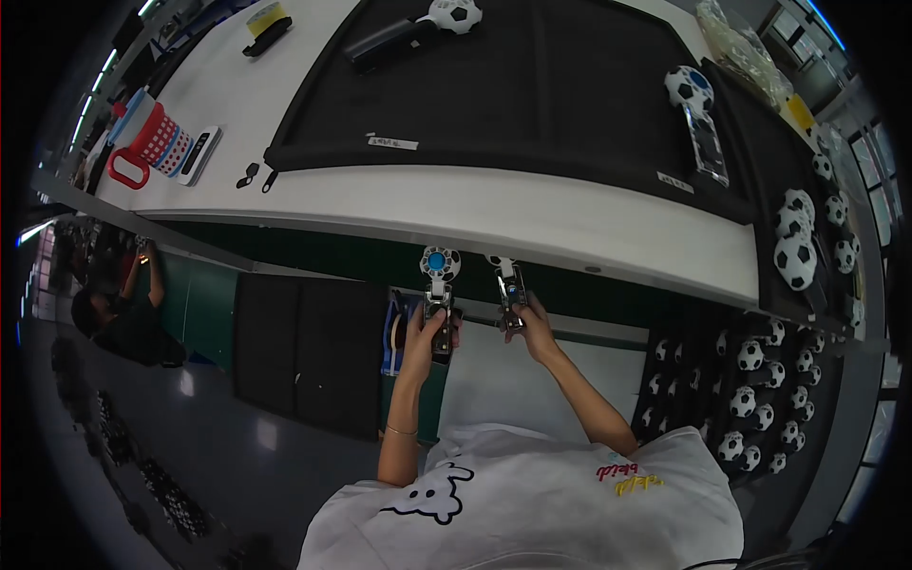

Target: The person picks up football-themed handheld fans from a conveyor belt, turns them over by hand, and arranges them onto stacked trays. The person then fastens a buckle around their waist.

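Note:
My left hand [421,342] is wrapped round the dark, shiny handle of a handheld device with a soccer-ball head [441,264]. Its round black-and-white head points up and has a blue disc in the middle. To its right, my right hand [534,328] grips a second handheld device with a dark, glossy handle [510,283]. The top of that one is partly hidden under the table's front edge. Both devices are held apart from each other, just below the white table edge [494,204]. What kind of device they are, I cannot make out for certain.
On the table's black mats lie a soccer-ball device [454,15] and another with a blue disc [688,87]. A red-and-white cup [163,142] stands at the left. Racks of soccer-ball devices [743,401] sit at lower right. Another person [133,318] works at far left.

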A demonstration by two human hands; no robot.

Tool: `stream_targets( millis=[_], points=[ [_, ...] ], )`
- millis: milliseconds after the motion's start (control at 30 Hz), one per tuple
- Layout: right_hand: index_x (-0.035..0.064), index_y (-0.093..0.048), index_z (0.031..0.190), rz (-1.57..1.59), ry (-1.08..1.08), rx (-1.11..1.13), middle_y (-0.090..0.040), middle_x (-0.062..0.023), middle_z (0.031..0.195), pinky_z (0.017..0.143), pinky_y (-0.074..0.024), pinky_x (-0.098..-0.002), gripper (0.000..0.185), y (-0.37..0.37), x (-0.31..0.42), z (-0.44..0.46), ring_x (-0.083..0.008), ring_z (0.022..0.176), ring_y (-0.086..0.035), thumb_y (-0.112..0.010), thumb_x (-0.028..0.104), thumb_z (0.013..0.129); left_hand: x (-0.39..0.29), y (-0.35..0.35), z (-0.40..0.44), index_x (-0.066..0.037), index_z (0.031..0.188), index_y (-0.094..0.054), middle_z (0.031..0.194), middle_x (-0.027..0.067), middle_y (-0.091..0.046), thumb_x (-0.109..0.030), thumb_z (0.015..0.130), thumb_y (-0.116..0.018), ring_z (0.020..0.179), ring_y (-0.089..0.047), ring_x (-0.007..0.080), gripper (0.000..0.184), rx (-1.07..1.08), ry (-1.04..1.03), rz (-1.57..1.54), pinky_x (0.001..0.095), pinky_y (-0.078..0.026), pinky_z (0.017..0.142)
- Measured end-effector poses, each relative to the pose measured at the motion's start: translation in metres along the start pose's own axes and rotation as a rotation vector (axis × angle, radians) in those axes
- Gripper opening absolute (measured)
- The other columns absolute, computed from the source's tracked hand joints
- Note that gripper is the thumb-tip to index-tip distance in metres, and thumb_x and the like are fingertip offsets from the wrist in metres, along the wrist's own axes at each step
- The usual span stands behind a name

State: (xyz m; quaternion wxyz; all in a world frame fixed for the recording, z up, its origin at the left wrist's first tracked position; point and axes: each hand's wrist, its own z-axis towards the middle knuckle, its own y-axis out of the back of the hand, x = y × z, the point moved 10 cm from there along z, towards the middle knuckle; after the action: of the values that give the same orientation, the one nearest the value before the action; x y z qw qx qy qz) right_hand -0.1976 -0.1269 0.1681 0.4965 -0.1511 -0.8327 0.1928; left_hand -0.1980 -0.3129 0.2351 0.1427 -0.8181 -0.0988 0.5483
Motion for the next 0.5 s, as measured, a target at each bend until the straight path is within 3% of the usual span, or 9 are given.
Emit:
stream_targets(
  millis=[33,67,167,200,367,433,500],
  points=[
    [0.003,-0.042,0.112,-0.044,0.097,-0.009,-0.059,-0.0125,0.09,0.049,-0.05,-0.0327,0.028,0.002,0.018,-0.025,-0.0214,0.069,-0.061,-0.048,0.019,0.09,0.001,-0.018,-0.014,-0.003,0.107,-0.05,0.083,0.0111,-0.063,-0.026,0.096,-0.05,0.062,-0.06,0.015,0.026,0.055,-0.018,-0.054,0.0286,-0.05,0.056],
    [0.0026,-0.041,0.111,-0.089,0.187,-0.022,-0.059,-0.0137,0.09,0.047,-0.0494,-0.0308,0.028,0.003,0.033,-0.053,-0.0209,0.069,-0.061,-0.047,0.02,0.089,0.008,-0.034,-0.025,-0.003,0.113,-0.049,0.091,0.0129,-0.063,-0.034,0.1,-0.037,0.068,-0.062,0.0163,0.035,0.146,-0.021,-0.102,0.0307,-0.053,0.061],
    [0.0015,-0.04,0.11,-0.191,0.372,-0.106,-0.058,-0.0126,0.088,0.046,-0.0486,-0.027,0.029,0.003,0.066,-0.131,-0.0172,0.065,-0.059,-0.049,0.018,0.089,0.005,-0.087,-0.066,-0.002,0.115,-0.051,0.1,0.013,-0.062,-0.043,0.101,-0.028,0.076,-0.062,0.0177,0.049,0.28,0.008,-0.331,0.0318,-0.053,0.068],
    [0.0012,-0.04,0.11,-0.272,0.455,-0.143,-0.057,-0.0115,0.087,0.048,-0.0488,-0.0266,0.029,0.003,0.075,-0.157,-0.0157,0.064,-0.058,-0.049,0.018,0.089,0.003,-0.103,-0.08,-0.003,0.122,-0.048,0.108,0.0137,-0.06,-0.045,0.101,-0.022,0.086,-0.061,0.0183,0.054,0.381,0.0,-0.315,0.0338,-0.053,0.076],
    [-0.0027,-0.042,0.113,-0.444,0.6,-0.318,-0.054,-0.0082,0.082,0.052,-0.0468,-0.0266,0.033,0.02,0.09,-0.258,-0.013,0.063,-0.054,-0.054,0.011,0.086,0.001,-0.147,-0.139,-0.007,0.13,-0.039,0.119,0.0167,-0.054,-0.04,0.102,-0.022,0.095,-0.06,0.0209,0.047,0.477,-0.027,-0.304,0.0351,-0.053,0.08],
    [-0.004,-0.042,0.115,-0.717,0.661,-0.43,-0.053,-0.0113,0.083,0.057,-0.0469,-0.0305,0.038,0.026,0.095,-0.292,-0.0168,0.065,-0.055,-0.057,0.011,0.083,0.002,-0.163,-0.161,-0.009,0.134,-0.034,0.124,0.0183,-0.052,-0.039,0.102,-0.022,0.097,-0.06,0.0223,0.045,0.547,-0.051,-0.317,0.0357,-0.053,0.082],
    [-0.0044,-0.042,0.115,-0.788,0.752,-0.483,-0.053,-0.013,0.085,0.059,-0.047,-0.0322,0.041,0.021,0.106,-0.327,-0.0198,0.066,-0.055,-0.058,0.01,0.081,0.002,-0.179,-0.183,-0.009,0.133,-0.036,0.124,0.0178,-0.051,-0.037,0.102,-0.023,0.098,-0.059,0.0225,0.044,0.606,-0.047,-0.324,0.0367,-0.052,0.083]
  ],
)
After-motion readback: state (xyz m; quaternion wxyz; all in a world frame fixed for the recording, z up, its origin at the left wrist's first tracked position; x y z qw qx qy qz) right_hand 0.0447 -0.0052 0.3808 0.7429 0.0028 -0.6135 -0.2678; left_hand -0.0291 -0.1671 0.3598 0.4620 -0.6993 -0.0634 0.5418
